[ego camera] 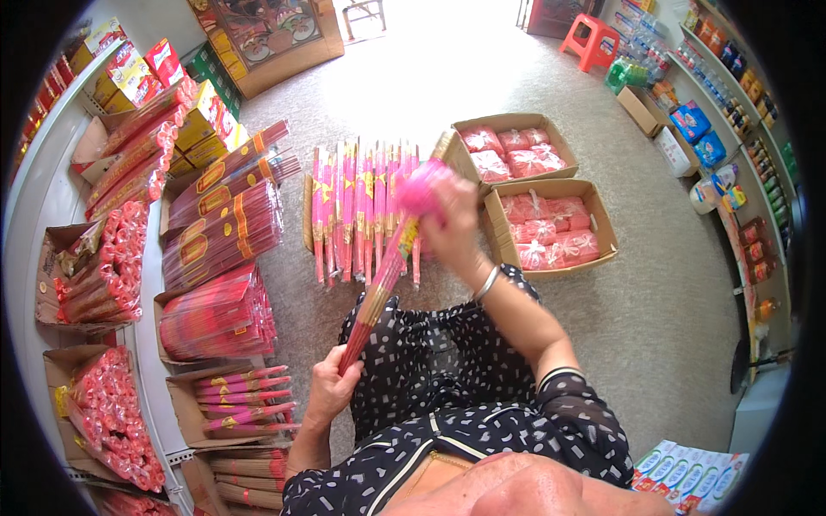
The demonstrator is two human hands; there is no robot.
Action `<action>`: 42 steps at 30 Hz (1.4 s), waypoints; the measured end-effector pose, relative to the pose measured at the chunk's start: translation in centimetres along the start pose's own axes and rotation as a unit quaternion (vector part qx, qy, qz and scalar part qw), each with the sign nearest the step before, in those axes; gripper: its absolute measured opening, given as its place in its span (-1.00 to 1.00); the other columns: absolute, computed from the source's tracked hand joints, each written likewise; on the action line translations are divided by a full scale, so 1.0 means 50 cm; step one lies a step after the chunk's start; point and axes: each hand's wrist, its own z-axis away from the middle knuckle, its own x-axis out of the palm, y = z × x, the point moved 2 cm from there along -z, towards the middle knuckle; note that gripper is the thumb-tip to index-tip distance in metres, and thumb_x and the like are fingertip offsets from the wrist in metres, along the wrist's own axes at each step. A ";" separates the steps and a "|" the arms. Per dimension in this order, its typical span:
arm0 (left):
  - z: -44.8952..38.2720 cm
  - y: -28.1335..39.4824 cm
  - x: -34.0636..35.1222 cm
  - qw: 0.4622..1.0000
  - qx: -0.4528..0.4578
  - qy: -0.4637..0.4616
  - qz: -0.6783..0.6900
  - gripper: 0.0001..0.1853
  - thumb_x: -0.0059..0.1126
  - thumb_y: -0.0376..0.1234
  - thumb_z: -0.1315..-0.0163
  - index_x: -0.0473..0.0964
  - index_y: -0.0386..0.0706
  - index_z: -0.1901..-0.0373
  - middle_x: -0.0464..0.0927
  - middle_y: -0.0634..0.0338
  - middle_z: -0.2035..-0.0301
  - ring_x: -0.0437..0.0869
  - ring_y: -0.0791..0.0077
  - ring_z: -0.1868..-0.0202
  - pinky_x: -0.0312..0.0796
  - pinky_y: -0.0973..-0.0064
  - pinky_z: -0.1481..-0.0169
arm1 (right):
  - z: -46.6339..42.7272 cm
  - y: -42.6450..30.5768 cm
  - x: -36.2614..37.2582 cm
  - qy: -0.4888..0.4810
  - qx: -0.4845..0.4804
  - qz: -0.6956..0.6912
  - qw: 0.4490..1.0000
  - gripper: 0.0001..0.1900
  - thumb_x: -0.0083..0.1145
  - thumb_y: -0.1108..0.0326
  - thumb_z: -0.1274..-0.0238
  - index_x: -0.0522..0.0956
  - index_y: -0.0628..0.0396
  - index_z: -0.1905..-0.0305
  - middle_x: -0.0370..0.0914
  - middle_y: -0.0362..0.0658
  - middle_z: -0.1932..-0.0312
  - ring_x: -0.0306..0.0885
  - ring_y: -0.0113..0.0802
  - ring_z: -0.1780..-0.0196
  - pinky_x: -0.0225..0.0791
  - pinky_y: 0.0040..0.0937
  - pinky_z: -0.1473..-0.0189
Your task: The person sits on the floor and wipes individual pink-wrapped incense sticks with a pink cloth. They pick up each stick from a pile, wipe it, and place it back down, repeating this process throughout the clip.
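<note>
My left hand (332,384) grips the lower, dark red end of a long packet of incense sticks (374,303), which slants up and away from me. A crumpled bright pink cloth (421,187) is in my right hand (452,216), pressed around the packet's upper part; motion blurs both. Pink and gold bands and a yellow print show along the packet. Beyond it, a row of similar pink and gold packets (352,213) lies side by side across a shallow cardboard box (308,219) on the floor.
Two cardboard boxes (606,248) of pink wrapped bundles (548,222) stand on the floor at right. Shelves (151,284) at left hold boxed incense and red rolls. Bottles fill the right shelves (735,84). A red plastic stool (588,42) stands near the bright doorway.
</note>
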 end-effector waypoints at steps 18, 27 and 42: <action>0.067 -0.068 0.084 0.660 -0.233 -0.388 0.600 -0.75 0.19 -0.31 -0.27 0.35 -0.22 0.19 0.21 0.35 0.65 0.14 0.71 0.71 0.00 0.69 0.70 | -0.084 0.092 -0.066 -0.010 0.078 0.096 0.992 -0.75 0.14 0.39 -0.14 0.56 0.12 0.06 0.52 -0.06 0.19 0.40 -0.17 0.11 0.30 -0.15 -0.02; 0.047 -0.056 0.107 0.500 -0.193 -0.407 0.739 -0.81 0.05 -0.33 -0.35 0.27 -0.21 0.29 0.13 0.35 0.70 0.10 0.71 0.74 -0.04 0.69 0.71 | 0.095 -0.221 -0.075 -0.217 -0.109 -0.256 0.936 -0.39 0.28 0.53 0.24 0.48 0.10 -0.11 0.42 -0.03 0.05 0.42 0.02 -0.08 0.25 0.04 -0.23; -0.004 -0.001 0.051 0.821 -0.111 -0.340 0.445 -0.84 0.11 -0.33 -0.32 0.35 -0.18 0.27 0.28 0.34 0.64 0.27 0.66 0.69 0.11 0.62 0.64 | 0.076 -0.252 -0.090 -0.146 0.182 -0.404 0.885 -0.41 0.10 0.53 -0.15 0.18 0.27 -0.29 0.41 -0.01 -0.07 0.42 -0.31 -0.12 0.32 -0.29 -0.15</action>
